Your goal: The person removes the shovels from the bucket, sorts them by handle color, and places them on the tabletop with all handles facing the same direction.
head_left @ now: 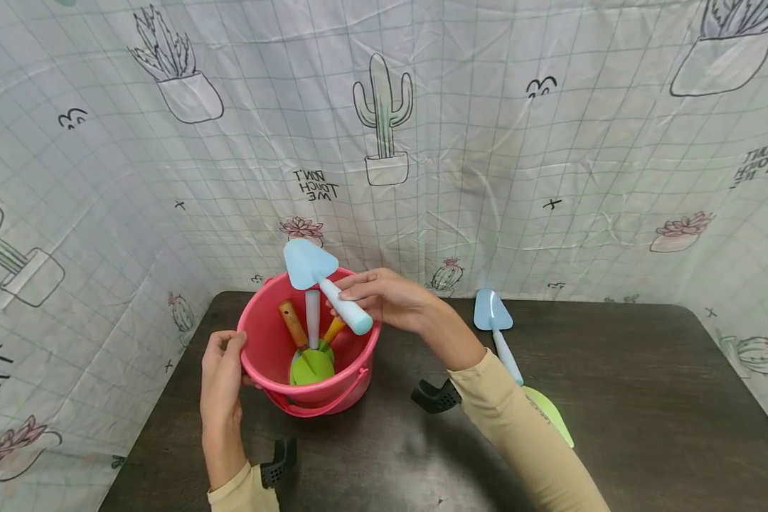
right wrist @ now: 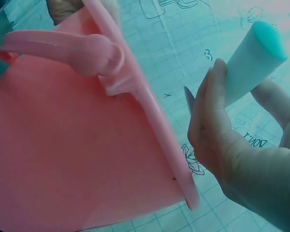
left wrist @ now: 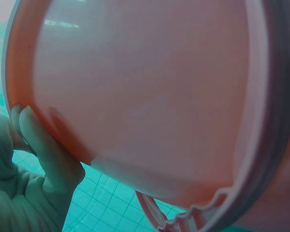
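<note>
A pink bucket [head_left: 357,393] stands on the dark table, its handle hanging down at the front. My left hand [head_left: 220,373] grips the bucket's left rim; the left wrist view also shows the fingers at the rim. Above the bucket's opening, my right hand [head_left: 393,297] holds a light blue toy trowel [head_left: 310,264] by its pale handle, blade pointing up and left. Inside the bucket lie a lime green tool blade [head_left: 311,368], an orange-brown handle [head_left: 292,324], a whitish handle [head_left: 313,320] and a yellow handle [head_left: 335,328]. Their lower parts are partly hidden.
Right of my right arm, another light blue trowel [head_left: 493,311] lies on the table [head_left: 640,391]. A lime green piece [head_left: 552,412] shows partly from behind my right sleeve. Cactus-patterned cloth [head_left: 473,142] hangs behind the table and at its sides.
</note>
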Demonstrator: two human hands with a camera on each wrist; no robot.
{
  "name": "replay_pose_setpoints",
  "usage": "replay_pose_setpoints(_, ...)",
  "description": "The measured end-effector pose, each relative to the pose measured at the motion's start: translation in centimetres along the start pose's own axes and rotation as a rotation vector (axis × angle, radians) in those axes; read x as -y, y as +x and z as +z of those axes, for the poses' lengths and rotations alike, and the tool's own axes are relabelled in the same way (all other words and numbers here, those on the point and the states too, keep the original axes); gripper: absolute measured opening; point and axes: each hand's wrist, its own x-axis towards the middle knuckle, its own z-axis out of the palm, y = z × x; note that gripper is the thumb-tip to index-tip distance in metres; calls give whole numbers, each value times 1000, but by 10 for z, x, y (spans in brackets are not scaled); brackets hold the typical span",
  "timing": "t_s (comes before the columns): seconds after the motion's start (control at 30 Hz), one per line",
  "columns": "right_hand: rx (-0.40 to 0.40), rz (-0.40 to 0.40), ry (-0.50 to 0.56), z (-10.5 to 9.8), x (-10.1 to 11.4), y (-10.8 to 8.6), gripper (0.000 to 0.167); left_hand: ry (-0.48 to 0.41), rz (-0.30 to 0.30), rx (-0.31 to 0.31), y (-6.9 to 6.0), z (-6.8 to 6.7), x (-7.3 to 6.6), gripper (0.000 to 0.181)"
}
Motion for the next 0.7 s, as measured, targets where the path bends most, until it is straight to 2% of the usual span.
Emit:
replay_pose_setpoints(0.2, 77, -19, 70, -4, 1, -6, 56, 9, -8, -3, 1, 0, 0, 24)
replay_pose_setpoints(0.43, 99, -37, 142, -6, 3, -14, 61, 12, -7, -2, 1, 1, 0, 24)
replay_pose_setpoints(0.7, 111, -94, 177, -9, 8, -26, 62, 7, -13, -5, 2, 1, 2, 22)
